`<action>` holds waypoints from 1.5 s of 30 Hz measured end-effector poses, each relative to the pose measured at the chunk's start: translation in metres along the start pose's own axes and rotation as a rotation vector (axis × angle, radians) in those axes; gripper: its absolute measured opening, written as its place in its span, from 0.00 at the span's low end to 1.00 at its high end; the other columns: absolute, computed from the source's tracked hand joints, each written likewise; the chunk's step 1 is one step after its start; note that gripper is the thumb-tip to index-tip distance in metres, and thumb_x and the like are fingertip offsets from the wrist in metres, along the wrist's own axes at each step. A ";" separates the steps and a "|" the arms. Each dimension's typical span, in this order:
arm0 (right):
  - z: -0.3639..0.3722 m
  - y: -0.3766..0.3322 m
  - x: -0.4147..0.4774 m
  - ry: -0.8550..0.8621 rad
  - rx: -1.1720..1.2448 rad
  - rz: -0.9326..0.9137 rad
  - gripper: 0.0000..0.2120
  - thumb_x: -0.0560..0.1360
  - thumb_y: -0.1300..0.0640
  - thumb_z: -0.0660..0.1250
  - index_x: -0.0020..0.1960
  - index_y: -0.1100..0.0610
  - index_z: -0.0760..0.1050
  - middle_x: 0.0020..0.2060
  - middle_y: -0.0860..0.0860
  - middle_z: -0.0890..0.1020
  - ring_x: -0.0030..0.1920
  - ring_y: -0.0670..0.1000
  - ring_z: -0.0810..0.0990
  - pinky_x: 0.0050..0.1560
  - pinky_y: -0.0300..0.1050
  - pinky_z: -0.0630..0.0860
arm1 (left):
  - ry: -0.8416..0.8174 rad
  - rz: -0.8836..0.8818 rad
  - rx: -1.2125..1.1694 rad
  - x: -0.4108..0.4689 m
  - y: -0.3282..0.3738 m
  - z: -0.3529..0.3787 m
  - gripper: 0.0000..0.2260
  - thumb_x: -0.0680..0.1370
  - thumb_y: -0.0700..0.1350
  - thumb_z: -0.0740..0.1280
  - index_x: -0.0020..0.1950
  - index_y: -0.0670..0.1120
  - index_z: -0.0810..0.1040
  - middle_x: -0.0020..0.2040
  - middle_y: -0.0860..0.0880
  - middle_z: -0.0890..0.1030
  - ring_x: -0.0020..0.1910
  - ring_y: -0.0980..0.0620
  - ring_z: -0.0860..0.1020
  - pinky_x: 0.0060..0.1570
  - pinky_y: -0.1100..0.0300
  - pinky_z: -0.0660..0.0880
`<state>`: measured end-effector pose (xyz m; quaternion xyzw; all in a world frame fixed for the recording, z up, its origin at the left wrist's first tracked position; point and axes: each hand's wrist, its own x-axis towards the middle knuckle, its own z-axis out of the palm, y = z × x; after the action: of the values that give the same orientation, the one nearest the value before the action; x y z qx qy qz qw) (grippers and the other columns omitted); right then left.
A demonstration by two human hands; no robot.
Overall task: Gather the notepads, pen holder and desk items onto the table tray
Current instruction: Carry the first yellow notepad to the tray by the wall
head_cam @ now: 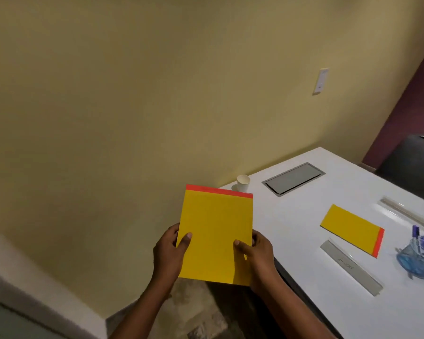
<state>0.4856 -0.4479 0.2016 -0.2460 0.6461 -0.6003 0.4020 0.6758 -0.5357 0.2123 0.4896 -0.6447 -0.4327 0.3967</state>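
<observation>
A yellow notepad with a red top strip (216, 228) is held up in the air, left of the white table (304, 253). My left hand (168, 253) grips its left edge, thumb on the front. My right hand (257, 255) grips its right edge the same way. A second yellow notepad (350, 228) lies flat on the table. A blue mesh pen holder with pens (419, 255) stands at the right edge of view. Two grey rulers lie on the table, one (350, 266) near the second notepad, another (406, 212) farther back. No tray is in view.
A white paper cup (243, 182) stands at the table's far corner by the yellow wall. A metal cable hatch (293, 178) is set into the tabletop. A dark chair (411, 165) sits behind the table at right. Patterned floor lies below my arms.
</observation>
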 end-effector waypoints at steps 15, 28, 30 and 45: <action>-0.002 -0.007 0.163 0.491 0.131 0.186 0.17 0.76 0.61 0.67 0.63 0.51 0.68 0.51 0.51 0.80 0.46 0.48 0.79 0.43 0.48 0.76 | -0.359 0.005 0.032 0.216 0.002 0.102 0.16 0.78 0.43 0.67 0.66 0.45 0.74 0.61 0.46 0.80 0.57 0.51 0.78 0.54 0.59 0.75; -0.008 -0.023 0.281 0.858 0.246 0.195 0.13 0.79 0.60 0.63 0.63 0.50 0.68 0.52 0.50 0.76 0.49 0.52 0.77 0.49 0.51 0.77 | -0.759 0.050 0.115 0.375 0.015 0.214 0.18 0.80 0.46 0.64 0.70 0.45 0.71 0.65 0.46 0.76 0.63 0.48 0.74 0.59 0.56 0.71; -0.013 -0.026 0.293 0.912 0.249 0.182 0.13 0.79 0.61 0.63 0.62 0.51 0.69 0.49 0.48 0.75 0.44 0.46 0.76 0.42 0.46 0.74 | -0.773 0.051 0.103 0.388 0.021 0.229 0.17 0.79 0.45 0.65 0.68 0.43 0.73 0.60 0.45 0.77 0.57 0.50 0.75 0.54 0.58 0.70; -0.071 -0.033 0.383 0.944 0.262 0.174 0.14 0.78 0.61 0.63 0.63 0.54 0.72 0.53 0.50 0.78 0.47 0.44 0.77 0.38 0.41 0.73 | -0.853 0.126 0.257 0.454 0.034 0.338 0.07 0.79 0.42 0.65 0.51 0.39 0.78 0.43 0.40 0.74 0.42 0.43 0.72 0.39 0.57 0.66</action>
<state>0.2095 -0.7192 0.1451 0.1600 0.6950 -0.6865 0.1419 0.2563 -0.9163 0.1790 0.2726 -0.8276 -0.4873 0.0573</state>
